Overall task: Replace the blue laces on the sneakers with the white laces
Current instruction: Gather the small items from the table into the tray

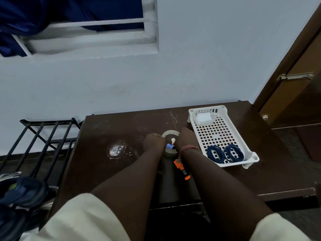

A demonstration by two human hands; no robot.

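Two coiled blue laces lie in the near end of a white perforated basket on the dark table. My left hand and my right hand meet over a tape roll at the table's middle, fingers curled downward and mostly hidden. Between them, a small blue piece shows at my left hand and a small white tip at my right hand. A dark blue sneaker sits low at the left, off the table. No white lace is plainly visible.
An orange and black marker-like tool lies under my right wrist. A white box sits in the basket's far end. A black metal rack stands left of the table. A wall is behind, a brown door at the right.
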